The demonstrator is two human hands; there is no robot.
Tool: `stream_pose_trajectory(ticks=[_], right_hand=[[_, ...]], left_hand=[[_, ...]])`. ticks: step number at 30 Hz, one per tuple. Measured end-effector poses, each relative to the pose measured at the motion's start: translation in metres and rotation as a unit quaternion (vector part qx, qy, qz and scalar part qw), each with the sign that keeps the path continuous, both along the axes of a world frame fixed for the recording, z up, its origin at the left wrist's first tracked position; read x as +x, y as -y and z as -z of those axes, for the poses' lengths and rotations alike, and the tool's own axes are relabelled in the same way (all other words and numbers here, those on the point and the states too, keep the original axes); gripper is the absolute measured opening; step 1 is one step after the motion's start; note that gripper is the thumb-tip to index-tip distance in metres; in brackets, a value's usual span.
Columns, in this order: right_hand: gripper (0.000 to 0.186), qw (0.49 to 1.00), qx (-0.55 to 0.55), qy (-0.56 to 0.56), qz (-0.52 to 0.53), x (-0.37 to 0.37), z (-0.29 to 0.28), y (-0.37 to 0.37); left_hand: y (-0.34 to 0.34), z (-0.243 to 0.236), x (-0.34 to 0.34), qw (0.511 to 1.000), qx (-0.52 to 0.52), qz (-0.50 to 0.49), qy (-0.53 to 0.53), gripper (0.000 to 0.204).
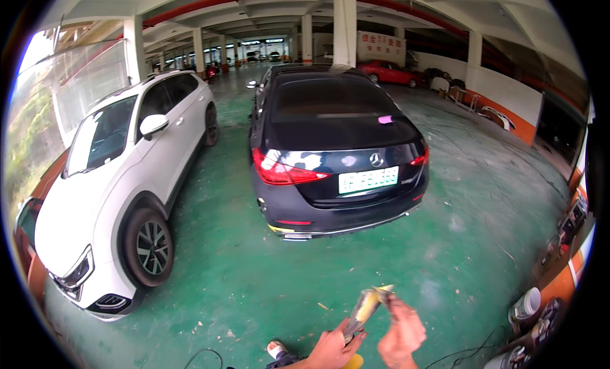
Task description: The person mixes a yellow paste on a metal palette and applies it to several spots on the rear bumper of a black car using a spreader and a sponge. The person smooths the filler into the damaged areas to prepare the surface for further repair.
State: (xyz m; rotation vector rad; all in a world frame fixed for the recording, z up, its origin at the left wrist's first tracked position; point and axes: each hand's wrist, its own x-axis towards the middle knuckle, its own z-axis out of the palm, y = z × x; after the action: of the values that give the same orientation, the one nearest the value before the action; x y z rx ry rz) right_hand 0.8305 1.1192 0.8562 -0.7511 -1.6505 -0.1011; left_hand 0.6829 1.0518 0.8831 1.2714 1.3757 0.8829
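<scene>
Low in front of me, my left hand [333, 347] grips a flat grey scraper [362, 309] smeared with yellow paste, its blade tilted up and to the right. My right hand [404, 332] is closed in a pinch beside the blade's upper end. Between its fingertips is a small thin yellow-edged piece [384, 289], too small to name, which meets or overlaps the scraper's tip. Beyond both hands stands a dark blue sedan [343, 131], its rear toward me. A yellow patch [281, 229] shows on the lower left corner of its bumper.
A white car [143, 131] is parked at the left. White buckets [526, 303] and other items line the right wall. Cables [473, 352] lie on the green floor [235, 274]. A red car [391, 73] and several pillars stand farther back. My foot [276, 348] shows below.
</scene>
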Motion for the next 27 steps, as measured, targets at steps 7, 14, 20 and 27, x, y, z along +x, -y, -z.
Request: stream_pose_trajectory(ticks=[7, 14, 20, 27], right_hand=[[0.027, 0.987, -0.146, -0.013, -0.071, -0.004, -0.032, 0.056], [0.027, 0.795, -0.213, -0.502, -0.266, 0.010, -0.017, 0.013], [0.023, 0.906, -0.295, -0.234, -0.193, 0.046, -0.012, 0.011], [0.017, 0.952, -0.297, -0.033, -0.057, 0.060, -0.040, 0.003]], left_hand=[[0.000, 0.045, -0.009, 0.994, 0.092, -0.020, -0.061, 0.023], [0.015, 0.020, -0.003, 0.939, -0.033, 0.048, 0.340, 0.024], [0.021, 0.006, 0.000, 0.918, -0.050, 0.120, 0.375, 0.027], [0.019, 0.008, -0.003, 0.935, -0.080, 0.042, 0.343, 0.025]])
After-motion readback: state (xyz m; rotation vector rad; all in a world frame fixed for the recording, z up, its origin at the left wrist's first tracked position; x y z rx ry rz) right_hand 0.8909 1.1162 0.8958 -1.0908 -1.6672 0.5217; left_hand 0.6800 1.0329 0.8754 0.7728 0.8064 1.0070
